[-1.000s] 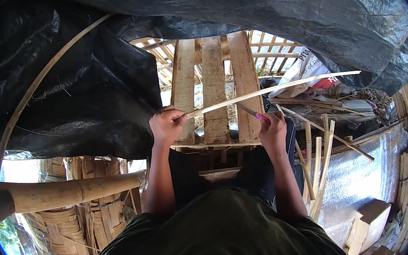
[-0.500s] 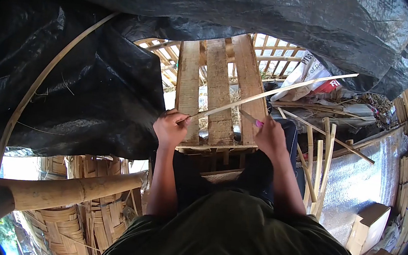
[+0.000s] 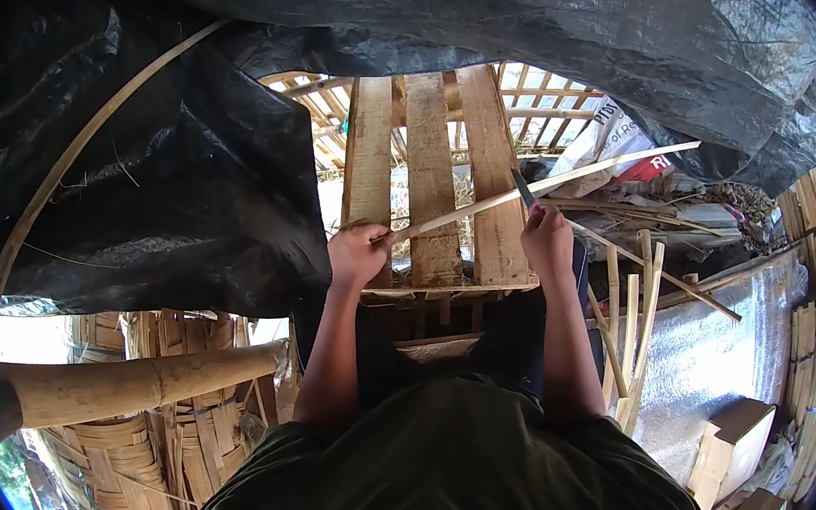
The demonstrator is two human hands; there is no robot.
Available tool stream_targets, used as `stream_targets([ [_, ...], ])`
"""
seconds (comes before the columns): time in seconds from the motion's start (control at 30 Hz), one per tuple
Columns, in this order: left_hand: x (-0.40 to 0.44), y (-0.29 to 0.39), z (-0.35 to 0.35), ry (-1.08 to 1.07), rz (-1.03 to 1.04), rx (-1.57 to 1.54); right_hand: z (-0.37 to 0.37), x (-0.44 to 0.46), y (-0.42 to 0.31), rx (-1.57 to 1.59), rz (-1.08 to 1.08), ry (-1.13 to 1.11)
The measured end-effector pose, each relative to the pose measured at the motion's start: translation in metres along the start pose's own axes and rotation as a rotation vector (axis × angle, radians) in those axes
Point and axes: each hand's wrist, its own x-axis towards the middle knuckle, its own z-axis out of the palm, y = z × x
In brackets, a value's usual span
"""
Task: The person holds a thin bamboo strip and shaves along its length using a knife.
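A long pale bamboo strip (image 3: pixel 599 168) slants up to the right over a slatted wooden bench (image 3: pixel 426 182). Its near end is gripped in my left hand (image 3: pixel 358 251), whose fingers are closed round it above the bench's left slat. My right hand (image 3: pixel 548 241) is closed on the handle of a knife (image 3: pixel 523 190). The blade points up and to the left and lies across the strip, seemingly touching it. Most of the knife's handle is hidden in my fingers.
Black plastic sheeting (image 3: pixel 184 189) hangs at left and overhead. A thick bamboo pole (image 3: pixel 146 386) crosses at lower left beside woven baskets (image 3: pixel 109 453). Several bamboo sticks (image 3: pixel 629 326) stand at my right, near silver foil sheeting (image 3: pixel 698 359). A printed sack (image 3: pixel 607 142) lies behind the bench.
My right hand has moved up, and the knife has swung from below the strip to across it. My left hand has shifted slightly right with the strip's end.
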Motion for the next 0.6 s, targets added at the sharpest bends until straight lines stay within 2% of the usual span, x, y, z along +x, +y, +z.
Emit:
stream_targets([
  [0.1,0.005,-0.009,-0.01,0.018,0.031,0.029,-0.007,0.012,0.001,0.041,0.005,-0.013],
  [0.17,0.004,-0.017,-0.026,0.064,0.156,-0.018,-0.014,0.017,0.002,0.192,-0.204,0.056],
  [0.2,0.002,-0.022,-0.032,0.074,0.17,-0.036,-0.015,0.018,0.001,0.292,-0.211,-0.055],
  [0.3,-0.006,-0.047,-0.04,0.008,0.172,-0.173,-0.014,0.014,0.001,0.031,-0.504,0.023],
  [0.33,-0.009,-0.054,-0.042,-0.014,0.169,-0.192,-0.012,0.015,0.0,0.029,-0.501,0.022],
  [0.4,-0.013,-0.052,-0.052,-0.069,0.134,-0.145,-0.005,0.014,0.002,-0.057,-0.367,-0.303],
  [0.5,-0.01,-0.041,-0.057,-0.148,0.067,-0.009,0.007,0.01,0.007,-0.001,-0.33,-0.32],
  [0.53,-0.01,-0.036,-0.057,-0.18,0.027,0.082,0.016,0.007,0.013,0.044,-0.418,-0.198],
  [0.6,-0.007,-0.001,-0.062,-0.167,0.078,0.013,0.032,0.005,0.02,0.156,-0.447,-0.145],
])
